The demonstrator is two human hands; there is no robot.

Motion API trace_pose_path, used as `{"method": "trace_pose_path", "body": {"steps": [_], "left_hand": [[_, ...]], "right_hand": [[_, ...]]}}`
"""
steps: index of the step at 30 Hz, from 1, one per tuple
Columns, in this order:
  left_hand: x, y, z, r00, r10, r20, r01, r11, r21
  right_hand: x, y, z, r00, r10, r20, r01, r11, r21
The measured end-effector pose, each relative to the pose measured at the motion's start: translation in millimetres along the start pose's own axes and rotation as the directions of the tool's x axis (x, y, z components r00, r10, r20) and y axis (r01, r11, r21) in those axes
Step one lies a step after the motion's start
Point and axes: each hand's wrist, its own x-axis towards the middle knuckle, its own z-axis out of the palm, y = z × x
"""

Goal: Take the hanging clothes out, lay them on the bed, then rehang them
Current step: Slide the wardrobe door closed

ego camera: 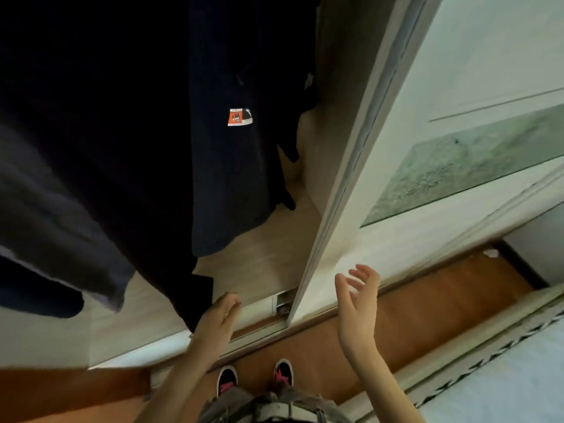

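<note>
Dark clothes hang inside the wardrobe in front of me. A navy garment (225, 166) with a small orange and white label (239, 116) hangs in the middle. A black garment (128, 148) and a dark grey one (55, 215) hang to its left. My left hand (218, 315) reaches toward the lower hem of the black garment, fingers loosely extended, holding nothing. My right hand (358, 300) is raised beside the sliding door's edge, fingers apart and empty. The hangers and rail are out of view.
A white sliding wardrobe door (396, 184) with a green patterned panel stands at right. The wardrobe's pale floor (259, 257) and door track (262, 328) lie below the clothes. My shoes (254, 377) stand on a wooden floor (427, 306). The bed edge (503, 377) is at lower right.
</note>
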Motion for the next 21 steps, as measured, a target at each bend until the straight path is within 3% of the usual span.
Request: {"method": "trace_pose_path", "body": {"steps": [4, 9, 14, 21], "left_hand": [[18, 92, 18, 0.972, 0.234, 0.017, -0.226, 0.952, -0.207], [21, 168, 35, 0.928, 0.372, 0.032, -0.315, 0.825, -0.469], [18, 177, 44, 0.928, 0.374, -0.005, -0.314, 0.771, -0.554], [6, 157, 27, 0.925, 0.38, -0.014, -0.324, 0.769, -0.551]], "right_hand": [[20, -12, -6, 0.987, -0.16, 0.006, 0.16, 0.987, -0.016], [31, -20, 2, 0.969, -0.236, 0.078, 0.241, 0.968, -0.065], [36, -23, 7, 0.962, -0.261, 0.08, 0.271, 0.95, -0.155], [19, -28, 18, 0.931, -0.334, 0.145, 0.361, 0.896, -0.259]]}}
